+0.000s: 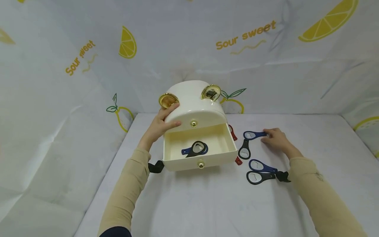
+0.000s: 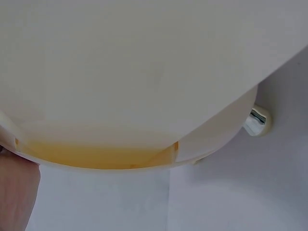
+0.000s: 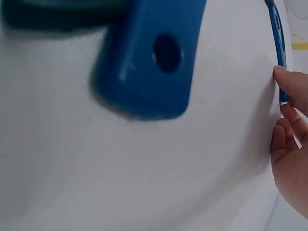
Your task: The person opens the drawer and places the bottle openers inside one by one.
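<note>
A white box [image 1: 192,95] with a domed top, gold ear-like parts and an extended drawer [image 1: 219,158] stands mid-table. My left hand [image 1: 160,123] rests against its upper left side, with the thumb laid across the front above the drawer. A black and a blue oval-headed tool [image 1: 197,148] with flat handles lie overlapping in the drawer. Over to the right, my right hand [image 1: 276,140] pinches the handle end of another blue oval-headed tool [image 1: 251,135] close over the table. The right wrist view shows thumb and fingers on that handle [image 3: 282,91].
Right of the box lie black oval-headed tools [image 1: 244,151], a blue one [image 1: 259,165] and red pieces [image 1: 238,161] partly hidden by the drawer. Dark straps [image 1: 156,167] hang at both wrists. A printed white cloth [image 1: 177,42] hangs behind.
</note>
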The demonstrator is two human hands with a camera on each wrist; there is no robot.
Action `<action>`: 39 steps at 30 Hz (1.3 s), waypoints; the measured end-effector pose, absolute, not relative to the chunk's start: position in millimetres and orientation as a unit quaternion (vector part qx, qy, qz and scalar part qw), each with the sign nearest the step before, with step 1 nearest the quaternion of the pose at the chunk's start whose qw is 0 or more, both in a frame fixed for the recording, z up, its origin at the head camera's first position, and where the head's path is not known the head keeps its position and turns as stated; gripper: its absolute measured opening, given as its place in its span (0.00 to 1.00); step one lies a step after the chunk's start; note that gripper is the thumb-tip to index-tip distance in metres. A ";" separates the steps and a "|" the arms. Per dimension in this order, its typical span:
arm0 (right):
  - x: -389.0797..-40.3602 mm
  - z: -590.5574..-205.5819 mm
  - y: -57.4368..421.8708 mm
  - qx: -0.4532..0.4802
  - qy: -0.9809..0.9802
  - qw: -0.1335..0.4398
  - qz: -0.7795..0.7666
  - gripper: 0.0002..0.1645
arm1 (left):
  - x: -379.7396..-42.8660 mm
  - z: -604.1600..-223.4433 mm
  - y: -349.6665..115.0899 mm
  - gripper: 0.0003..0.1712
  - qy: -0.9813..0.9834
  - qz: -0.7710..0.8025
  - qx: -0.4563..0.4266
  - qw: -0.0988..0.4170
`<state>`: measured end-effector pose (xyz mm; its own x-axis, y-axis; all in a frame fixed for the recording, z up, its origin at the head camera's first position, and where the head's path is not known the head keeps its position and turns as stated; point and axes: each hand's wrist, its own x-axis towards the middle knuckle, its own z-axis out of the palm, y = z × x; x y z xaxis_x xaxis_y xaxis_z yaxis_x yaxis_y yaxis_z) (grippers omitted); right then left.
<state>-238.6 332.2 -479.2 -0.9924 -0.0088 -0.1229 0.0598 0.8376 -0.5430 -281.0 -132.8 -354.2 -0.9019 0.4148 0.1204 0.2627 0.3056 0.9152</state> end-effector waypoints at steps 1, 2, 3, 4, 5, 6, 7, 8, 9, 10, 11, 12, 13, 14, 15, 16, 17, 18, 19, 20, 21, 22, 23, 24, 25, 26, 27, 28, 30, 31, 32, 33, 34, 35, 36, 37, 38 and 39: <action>-238.7 -479.0 332.1 0.011 0.958 0.058 -0.280 0.33 | -281.3 -353.8 -132.7 0.38 0.805 0.550 0.212 0.068; -239.0 -479.3 331.9 0.010 0.959 0.054 -0.278 0.31 | -281.7 -353.7 -132.7 0.38 0.805 0.550 0.212 0.068; -239.1 -479.4 332.3 0.007 0.960 0.049 -0.277 0.29 | -281.9 -353.5 -132.6 0.38 0.804 0.550 0.213 0.068; -239.0 -479.5 332.4 0.004 0.960 0.045 -0.276 0.27 | -282.2 -353.5 -132.7 0.38 0.804 0.550 0.214 0.068; -238.8 -479.9 332.4 0.002 0.961 0.040 -0.275 0.25 | -282.2 -353.4 -132.6 0.38 0.804 0.551 0.216 0.067; -238.4 -480.3 332.6 0.000 0.961 0.035 -0.275 0.24 | -282.0 -353.4 -132.6 0.38 0.804 0.551 0.216 0.067; -237.7 -480.6 332.9 -0.001 0.961 0.033 -0.275 0.23 | -281.7 -353.4 -132.6 0.38 0.804 0.551 0.215 0.066; -237.1 -481.4 333.2 -0.002 0.961 0.031 -0.274 0.22 | -281.3 -353.5 -132.6 0.38 0.804 0.552 0.214 0.067; -236.3 -481.7 333.9 -0.004 0.961 0.030 -0.274 0.22 | -280.9 -353.6 -132.5 0.38 0.803 0.553 0.213 0.067; -235.7 -481.9 334.3 -0.005 0.962 0.028 -0.271 0.22 | -280.6 -353.7 -132.7 0.38 0.802 0.554 0.213 0.068; -234.9 -481.8 335.0 -0.008 0.963 0.027 -0.269 0.22 | -280.3 -354.0 -132.8 0.38 0.801 0.555 0.212 0.069; -234.0 -481.2 335.6 -0.011 0.963 0.025 -0.268 0.22 | -280.1 -354.1 -132.9 0.38 0.801 0.556 0.211 0.069; -232.9 -480.4 336.1 -0.012 0.963 0.026 -0.267 0.23 | -280.0 -354.3 -133.0 0.38 0.800 0.557 0.211 0.070; -231.9 -479.6 336.8 -0.014 0.963 0.026 -0.267 0.23 | -280.0 -354.4 -133.1 0.38 0.800 0.557 0.211 0.072; -230.5 -478.2 337.3 -0.015 0.963 0.026 -0.268 0.23 | -280.1 -354.4 -133.3 0.38 0.800 0.557 0.210 0.073; -228.9 -476.9 337.6 -0.015 0.962 0.028 -0.270 0.24 | -280.2 -354.5 -133.5 0.38 0.800 0.557 0.208 0.074; -227.1 -475.1 338.2 -0.013 0.961 0.033 -0.273 0.25 | -280.2 -354.5 -133.6 0.38 0.800 0.558 0.207 0.076; -225.1 -473.5 338.7 -0.008 0.961 0.039 -0.275 0.26 | -280.1 -354.2 -133.7 0.38 0.800 0.558 0.205 0.078; -223.1 -471.9 339.7 -0.005 0.959 0.045 -0.279 0.27 | -280.0 -354.0 -133.8 0.38 0.800 0.558 0.204 0.081; -221.1 -470.4 341.0 -0.001 0.958 0.050 -0.281 0.28 | -279.8 -353.6 -133.8 0.39 0.800 0.558 0.204 0.083; -218.9 -469.1 342.5 0.002 0.957 0.053 -0.284 0.29 | -280.0 -353.4 -133.7 0.39 0.799 0.559 0.204 0.083; -216.9 -467.8 344.2 0.005 0.957 0.053 -0.287 0.30 | -280.1 -352.9 -133.4 0.39 0.798 0.560 0.206 0.083; -215.0 -466.8 346.0 0.007 0.956 0.053 -0.290 0.30 | -280.3 -352.4 -133.0 0.39 0.798 0.560 0.208 0.082; -213.3 -466.0 347.8 0.009 0.955 0.049 -0.293 0.31 | -280.7 -352.0 -132.6 0.39 0.798 0.559 0.210 0.079; -211.9 -465.9 349.5 0.010 0.954 0.045 -0.297 0.31 | -281.2 -351.9 -132.2 0.39 0.799 0.558 0.211 0.077; -210.5 -465.9 351.0 0.013 0.953 0.041 -0.301 0.32 | -281.8 -351.9 -131.9 0.39 0.799 0.558 0.212 0.075; -209.1 -466.0 352.3 0.015 0.951 0.035 -0.305 0.32 | -282.2 -352.1 -131.6 0.39 0.800 0.557 0.213 0.074; -207.9 -466.0 353.1 0.019 0.950 0.030 -0.309 0.32 | -282.3 -352.1 -131.5 0.38 0.800 0.555 0.213 0.073; -205.5 -465.9 353.8 0.022 0.947 0.019 -0.319 0.32 | -282.4 -352.7 -131.8 0.38 0.801 0.555 0.214 0.072; -204.5 -465.5 353.6 0.023 0.945 0.011 -0.326 0.31 | -282.2 -353.0 -132.1 0.39 0.800 0.556 0.214 0.072; -203.7 -465.2 353.4 0.024 0.942 0.002 -0.334 0.31 | -281.9 -353.3 -132.4 0.39 0.799 0.558 0.214 0.072; -202.8 -464.4 352.8 0.025 0.939 -0.005 -0.344 0.30 | -281.6 -353.6 -132.7 0.39 0.798 0.559 0.214 0.072; -202.2 -463.6 352.3 0.027 0.934 -0.012 -0.355 0.30 | -281.3 -353.7 -132.9 0.39 0.796 0.561 0.214 0.072; -201.6 -462.6 351.6 0.028 0.930 -0.017 -0.367 0.29 | -281.0 -353.8 -133.1 0.39 0.796 0.562 0.214 0.072; -201.2 -461.6 350.9 0.030 0.925 -0.021 -0.379 0.29 | -280.8 -353.9 -133.2 0.39 0.794 0.564 0.213 0.072; -200.7 -460.5 350.2 0.032 0.919 -0.022 -0.392 0.29 | -280.5 -354.0 -133.2 0.39 0.794 0.564 0.213 0.072; -200.1 -459.6 349.4 0.035 0.914 -0.021 -0.405 0.29 | -280.2 -354.0 -133.3 0.39 0.794 0.565 0.214 0.072; -199.6 -458.6 348.5 0.036 0.909 -0.021 -0.415 0.29 | -280.1 -354.2 -133.2 0.39 0.793 0.565 0.215 0.072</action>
<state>-199.6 348.5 -458.6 -0.9965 0.0829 0.0081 0.0481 0.6523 -0.7565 -280.1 -133.2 -354.2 -0.8973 0.4222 0.1287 0.2596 0.2692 0.9274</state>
